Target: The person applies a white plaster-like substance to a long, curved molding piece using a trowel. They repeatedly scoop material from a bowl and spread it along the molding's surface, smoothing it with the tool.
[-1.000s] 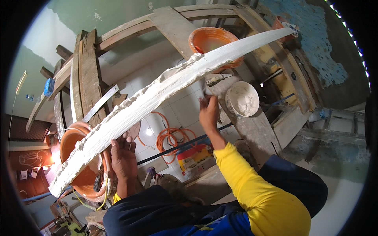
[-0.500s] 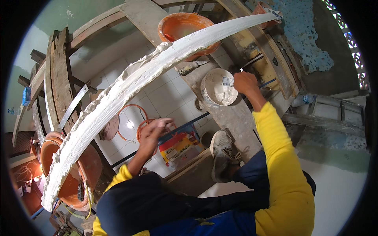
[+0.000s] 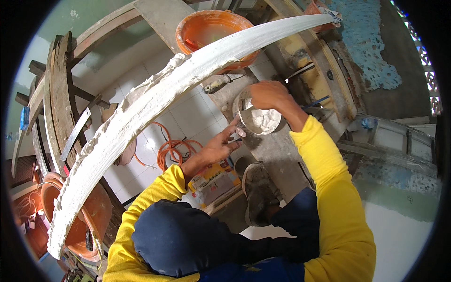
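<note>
Head view, frame centre: right hand (image 3: 268, 95) dipping curled fingers into the plaster bowl (image 3: 259, 120), left hand (image 3: 221, 146) steadying its rim, fingers spread — probably worth scooping small.

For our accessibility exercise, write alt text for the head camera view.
A person in yellow sleeves dips the right hand into a small bowl of white plaster while the left hand steadies its rim. A long curved white plaster moulding spans orange tubs.

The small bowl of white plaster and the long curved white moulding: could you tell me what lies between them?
In the head view, a trowel-like tool lies on the grey bench between the plaster bowl and the moulding; the right hand reaches into the bowl.
</note>
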The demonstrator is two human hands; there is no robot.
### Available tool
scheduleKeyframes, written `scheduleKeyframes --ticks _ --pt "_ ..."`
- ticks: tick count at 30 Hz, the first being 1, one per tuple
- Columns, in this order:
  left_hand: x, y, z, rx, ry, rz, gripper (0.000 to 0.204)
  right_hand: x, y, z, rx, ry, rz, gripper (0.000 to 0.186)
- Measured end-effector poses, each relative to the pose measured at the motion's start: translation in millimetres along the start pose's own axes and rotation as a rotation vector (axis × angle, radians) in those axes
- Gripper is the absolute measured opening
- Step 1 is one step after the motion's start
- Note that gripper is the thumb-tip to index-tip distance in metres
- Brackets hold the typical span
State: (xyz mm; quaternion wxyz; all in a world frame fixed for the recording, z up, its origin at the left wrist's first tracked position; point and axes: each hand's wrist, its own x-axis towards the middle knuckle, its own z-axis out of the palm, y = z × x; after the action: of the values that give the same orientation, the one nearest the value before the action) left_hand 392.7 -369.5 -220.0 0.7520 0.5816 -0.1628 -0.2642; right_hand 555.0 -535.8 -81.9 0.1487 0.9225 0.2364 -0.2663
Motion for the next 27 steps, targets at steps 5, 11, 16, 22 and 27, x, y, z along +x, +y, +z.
scheduleKeyframes --ticks 5,11,16,22,27 --pt "5 5 6 -0.025 -0.011 0.021 0.035 -29 49 36 0.454 0.094 0.041 0.027" --pt "6 0 -4 -0.154 0.004 0.001 0.034 -53 59 76 1.216 0.176 0.004 0.022" --pt "-44 -9 -11 -0.078 0.180 -0.107 0.023 -70 -11 93 1.583 0.170 -0.377 0.014" --pt "-187 -9 -31 -0.301 0.637 -0.058 0.024 -95 -222 62 1.955 0.214 -0.752 0.017" --pt "-274 57 -34 -0.431 1.030 0.090 0.038 -69 -297 77 1.751 0.784 -0.632 0.031"
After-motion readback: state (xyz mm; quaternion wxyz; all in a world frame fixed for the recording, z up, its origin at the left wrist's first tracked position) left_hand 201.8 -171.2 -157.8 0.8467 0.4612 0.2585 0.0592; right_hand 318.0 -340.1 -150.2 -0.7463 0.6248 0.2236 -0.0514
